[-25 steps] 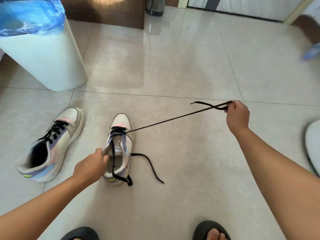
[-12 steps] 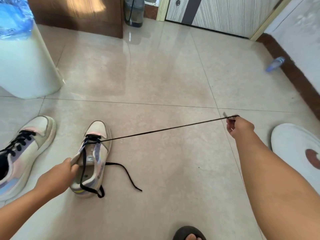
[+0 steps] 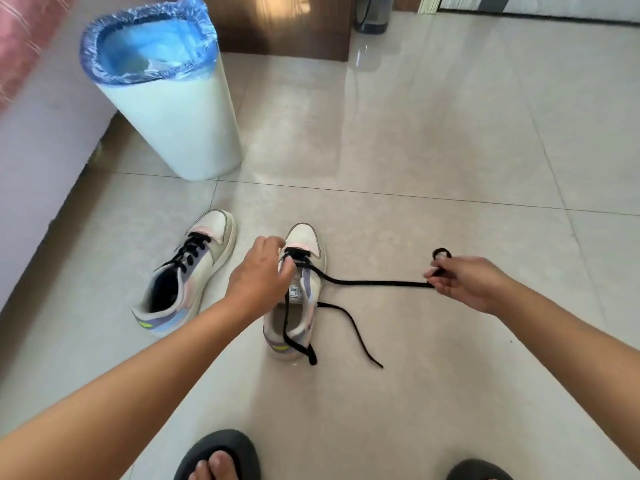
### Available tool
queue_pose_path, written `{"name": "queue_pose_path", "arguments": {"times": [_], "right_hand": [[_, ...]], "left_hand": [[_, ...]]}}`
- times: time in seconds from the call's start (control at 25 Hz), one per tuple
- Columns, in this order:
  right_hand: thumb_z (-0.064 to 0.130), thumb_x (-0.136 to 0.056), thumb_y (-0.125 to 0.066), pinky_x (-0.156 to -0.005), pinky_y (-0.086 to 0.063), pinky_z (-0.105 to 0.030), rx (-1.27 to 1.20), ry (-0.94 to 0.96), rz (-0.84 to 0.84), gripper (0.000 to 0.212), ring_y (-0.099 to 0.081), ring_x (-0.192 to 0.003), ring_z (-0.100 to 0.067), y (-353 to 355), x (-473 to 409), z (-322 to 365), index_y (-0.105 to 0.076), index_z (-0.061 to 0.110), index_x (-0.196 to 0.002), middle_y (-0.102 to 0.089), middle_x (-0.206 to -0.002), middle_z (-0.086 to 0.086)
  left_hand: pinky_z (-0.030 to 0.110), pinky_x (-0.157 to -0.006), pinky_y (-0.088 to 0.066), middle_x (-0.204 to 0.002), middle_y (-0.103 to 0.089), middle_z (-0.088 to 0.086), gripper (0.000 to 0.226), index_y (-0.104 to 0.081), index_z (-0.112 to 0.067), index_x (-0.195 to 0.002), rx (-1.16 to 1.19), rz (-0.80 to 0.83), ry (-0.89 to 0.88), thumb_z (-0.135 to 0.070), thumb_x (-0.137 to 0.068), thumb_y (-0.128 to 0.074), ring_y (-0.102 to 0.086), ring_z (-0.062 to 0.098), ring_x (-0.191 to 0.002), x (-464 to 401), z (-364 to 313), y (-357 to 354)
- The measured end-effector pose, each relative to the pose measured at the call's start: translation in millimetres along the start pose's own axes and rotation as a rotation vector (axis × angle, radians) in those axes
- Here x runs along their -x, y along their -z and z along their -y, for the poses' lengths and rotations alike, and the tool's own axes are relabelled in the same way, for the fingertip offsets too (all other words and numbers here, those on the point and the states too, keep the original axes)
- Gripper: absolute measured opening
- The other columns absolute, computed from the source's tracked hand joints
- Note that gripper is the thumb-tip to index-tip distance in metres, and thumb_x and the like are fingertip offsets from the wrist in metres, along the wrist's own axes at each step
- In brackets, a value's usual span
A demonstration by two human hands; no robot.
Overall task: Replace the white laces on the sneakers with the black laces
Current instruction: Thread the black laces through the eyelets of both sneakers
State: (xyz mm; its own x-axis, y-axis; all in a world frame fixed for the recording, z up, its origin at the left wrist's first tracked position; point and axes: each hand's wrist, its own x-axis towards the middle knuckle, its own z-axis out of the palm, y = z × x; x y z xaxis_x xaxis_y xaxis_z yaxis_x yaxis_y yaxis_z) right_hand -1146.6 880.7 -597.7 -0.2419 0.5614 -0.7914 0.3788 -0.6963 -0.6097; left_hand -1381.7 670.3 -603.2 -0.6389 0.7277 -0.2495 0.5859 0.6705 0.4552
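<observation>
your right hand [image 3: 464, 282] pinches the soft, limp black lace [image 3: 377, 282]; your left hand [image 3: 263, 271] grips the light sneaker [image 3: 304, 268]. take the lace near its tip.

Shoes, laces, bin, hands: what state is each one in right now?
Left shoe: fully laced in black, lying on the floor.
Right shoe: upright, laced only at the lowest eyelets.
Black lace: one end stretched to the right hand, the other loose on the floor.
Bin: upright, open, lined with a blue bag.
Left hand: holding the right shoe near the toe.
Right hand: pinching the lace.
</observation>
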Motion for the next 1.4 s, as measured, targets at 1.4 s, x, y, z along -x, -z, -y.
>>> {"name": "queue_pose_path", "arguments": {"times": [1.4], "right_hand": [[-0.014, -0.069, -0.072, -0.076, -0.057, -0.035, 0.463, 0.242, 0.125, 0.023, -0.066, -0.076, -0.026, -176, -17, -23, -0.064, 0.003, -0.083, -0.067, -0.082, -0.015]], "left_hand": [[0.032, -0.079, -0.052, -0.094, -0.07, 0.007, 0.017, -0.074, -0.013, -0.093, 0.151, 0.206, 0.053, -0.009, -0.083, -0.06, -0.063, 0.023, -0.092, -30, 2, -20]]}}
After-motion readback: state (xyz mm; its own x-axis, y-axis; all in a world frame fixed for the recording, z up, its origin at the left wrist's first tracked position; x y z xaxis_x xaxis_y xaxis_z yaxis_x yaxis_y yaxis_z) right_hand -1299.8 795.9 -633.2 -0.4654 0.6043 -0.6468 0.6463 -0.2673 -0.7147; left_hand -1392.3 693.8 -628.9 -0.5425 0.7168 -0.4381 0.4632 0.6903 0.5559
